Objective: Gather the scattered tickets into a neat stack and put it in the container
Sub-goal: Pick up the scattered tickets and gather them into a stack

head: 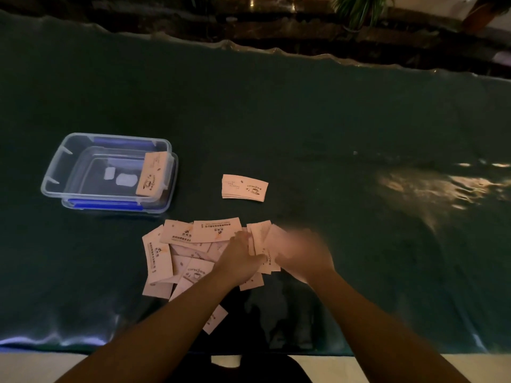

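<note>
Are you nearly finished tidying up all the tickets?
Not yet. One stack already leans inside the clear container, and a small neat stack waits on the green table. The left hand and the blurry right hand are on tickets at the messy pile. Most of that pile is left to gather and put away.

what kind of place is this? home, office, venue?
Probably a lobby or lounge of a public venue, dimly lit: a long table under a dark green cloth, a potted plant by a polished ledge behind, and coffee-printed tickets.
</note>
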A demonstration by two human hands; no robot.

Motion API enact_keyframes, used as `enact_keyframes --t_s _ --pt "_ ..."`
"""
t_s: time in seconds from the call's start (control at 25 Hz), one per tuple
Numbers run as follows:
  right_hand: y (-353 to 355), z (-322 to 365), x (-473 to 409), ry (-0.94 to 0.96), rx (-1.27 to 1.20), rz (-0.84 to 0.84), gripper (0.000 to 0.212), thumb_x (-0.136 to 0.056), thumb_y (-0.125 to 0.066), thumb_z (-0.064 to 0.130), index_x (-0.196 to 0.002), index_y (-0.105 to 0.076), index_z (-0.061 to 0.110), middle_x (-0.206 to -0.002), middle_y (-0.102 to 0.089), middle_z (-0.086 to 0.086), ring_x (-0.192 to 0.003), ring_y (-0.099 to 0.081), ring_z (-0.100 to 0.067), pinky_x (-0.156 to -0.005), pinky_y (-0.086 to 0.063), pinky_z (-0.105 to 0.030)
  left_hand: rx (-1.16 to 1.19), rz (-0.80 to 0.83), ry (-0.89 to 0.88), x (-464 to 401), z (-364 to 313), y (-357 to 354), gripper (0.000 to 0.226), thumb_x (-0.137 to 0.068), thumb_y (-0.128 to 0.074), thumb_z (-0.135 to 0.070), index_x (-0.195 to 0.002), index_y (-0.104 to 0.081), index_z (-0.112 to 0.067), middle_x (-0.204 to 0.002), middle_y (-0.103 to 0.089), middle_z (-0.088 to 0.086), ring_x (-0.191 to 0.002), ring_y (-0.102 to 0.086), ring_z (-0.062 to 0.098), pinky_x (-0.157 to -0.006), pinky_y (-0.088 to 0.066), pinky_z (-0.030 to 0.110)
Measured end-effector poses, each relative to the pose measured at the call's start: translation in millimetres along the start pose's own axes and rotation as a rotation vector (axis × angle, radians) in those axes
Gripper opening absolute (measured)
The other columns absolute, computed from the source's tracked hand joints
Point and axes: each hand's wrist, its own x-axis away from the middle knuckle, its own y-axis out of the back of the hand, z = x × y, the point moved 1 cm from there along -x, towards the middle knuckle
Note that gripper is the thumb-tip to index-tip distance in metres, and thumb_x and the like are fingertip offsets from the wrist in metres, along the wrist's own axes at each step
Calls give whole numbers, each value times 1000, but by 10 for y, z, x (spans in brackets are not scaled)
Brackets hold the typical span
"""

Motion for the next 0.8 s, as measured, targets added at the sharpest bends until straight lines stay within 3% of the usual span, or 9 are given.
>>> enact_keyframes --t_s 0.16,0.32,0.44,0.48,0.56,0.64,0.72,0.8 --pt "-32 198 -73 -150 -286 22 75 -82 -74 62 -142 -56 22 -132 -56 -2 -124 -56 -23 -93 -56 -41 80 12 61 -15 0 -16 68 -87 -77 -24 -146 -42 -28 -145 -53 -2 -125 -56 21 -76 -47 26" --pt "-107 324 -59 -213 -450 30 69 -89 -74 56 -143 -57 19 -136 -57 -5 -118 -63 -25 -95 -59 -45 120 34 73 -13 -36 -73 67 -89 -76 -19 -147 -42 -21 -143 -55 2 -114 -57 16 -58 -37 15" --pt "-162 368 -24 -264 -575 38 60 -93 -75 46 -141 -59 15 -129 -68 -7 -103 -68 -23 -75 -57 -34 67 65 8 16 -62 -184 62 -90 -77 -22 -144 -46 -18 -144 -56 4 -111 -57 15 -59 -37 13" --pt "-171 374 -8 -285 -604 35 58 -93 -75 44 -140 -59 14 -126 -71 -6 -98 -67 -20 -66 -51 -29 65 74 -4 24 -60 -212 65 -91 -76 -21 -147 -44 -18 -148 -53 4 -119 -56 18 -64 -41 12" --pt "-184 371 31 -336 -652 19 57 -93 -76 42 -140 -58 15 -126 -71 -5 -96 -65 -18 -59 -43 -24 80 91 -13 59 -57 -254 69 -91 -75 -18 -151 -41 -20 -155 -47 3 -134 -50 24 -90 -49 22" --pt "-212 343 65 -358 -689 18 57 -91 -78 40 -139 -59 15 -130 -68 -8 -100 -67 -21 -63 -50 -28 113 116 -13 101 -39 -305 69 -90 -75 -18 -151 -41 -22 -156 -45 3 -137 -48 26 -105 -46 37" --pt "-243 310 101 -367 -700 16 56 -88 -82 36 -133 -61 11 -129 -66 -13 -105 -69 -29 -73 -61 -39 131 137 -14 136 -2 -346 66 -90 -74 -19 -149 -44 -24 -155 -46 2 -137 -47 25 -100 -45 35" --pt "-263 285 138 -380 -697 11 56 -84 -86 34 -127 -63 8 -126 -62 -14 -111 -66 -33 -84 -62 -47 143 147 -24 168 47 -348 58 -91 -73 -20 -143 -48 -25 -151 -50 0 -131 -50 21 -90 -42 28"
